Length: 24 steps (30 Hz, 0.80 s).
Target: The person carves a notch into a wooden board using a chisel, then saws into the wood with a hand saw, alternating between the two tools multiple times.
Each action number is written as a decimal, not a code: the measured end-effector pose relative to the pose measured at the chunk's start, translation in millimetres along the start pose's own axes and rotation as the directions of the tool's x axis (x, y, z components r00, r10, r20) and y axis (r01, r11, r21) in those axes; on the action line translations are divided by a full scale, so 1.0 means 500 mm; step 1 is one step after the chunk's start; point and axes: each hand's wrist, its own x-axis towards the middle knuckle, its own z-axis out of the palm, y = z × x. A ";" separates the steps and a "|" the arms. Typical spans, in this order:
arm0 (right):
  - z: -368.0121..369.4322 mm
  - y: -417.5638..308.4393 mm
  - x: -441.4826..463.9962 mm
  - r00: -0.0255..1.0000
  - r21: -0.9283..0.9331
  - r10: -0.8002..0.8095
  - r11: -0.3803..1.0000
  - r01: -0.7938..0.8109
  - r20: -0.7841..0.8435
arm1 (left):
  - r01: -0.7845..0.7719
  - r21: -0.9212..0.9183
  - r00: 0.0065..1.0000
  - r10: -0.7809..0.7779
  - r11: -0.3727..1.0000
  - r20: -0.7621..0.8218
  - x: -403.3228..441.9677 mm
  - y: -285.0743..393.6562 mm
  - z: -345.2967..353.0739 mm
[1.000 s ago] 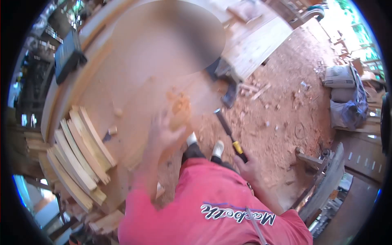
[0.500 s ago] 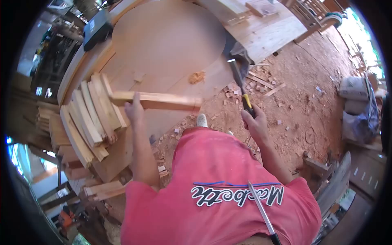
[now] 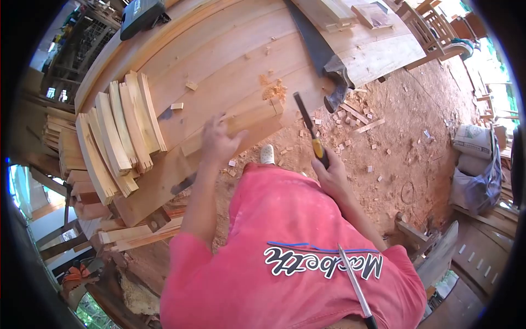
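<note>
My left hand is open, its fingers spread at the near edge of the wooden workbench. Under and beside it lies a pale wooden piece, flat on the bench; whether the palm touches it I cannot tell. My right hand grips a chisel by its yellow and black handle, the blade pointing up and away from me. A small heap of shavings sits just beyond the far end of the wooden piece. Several curved wooden pieces with notched ends are lined up on the bench to the left.
A handsaw lies across the bench, its handle over the right edge. At the back left is a dark case. Stacked boards rest at the back. Offcuts litter the dirt floor; a sack stands at the right.
The wooden piece my left hand held raised now lies on the bench, and that hand has let go with fingers spread. The chisel has moved slightly left and lower.
</note>
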 end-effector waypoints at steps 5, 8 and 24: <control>0.021 -0.057 0.014 0.974 -0.112 -0.212 0.973 0.202 -0.081 | 0.071 0.055 0.981 -0.080 0.996 0.178 0.006 -0.005 0.048; 0.048 -0.014 0.029 0.917 0.074 -0.377 0.918 0.389 -0.130 | 0.057 0.053 0.984 -0.065 0.997 0.163 -0.004 -0.009 0.049; 0.099 0.057 0.051 0.983 0.035 0.111 0.994 -0.107 -0.146 | 0.103 0.098 0.976 -0.119 0.990 0.180 -0.007 0.016 0.056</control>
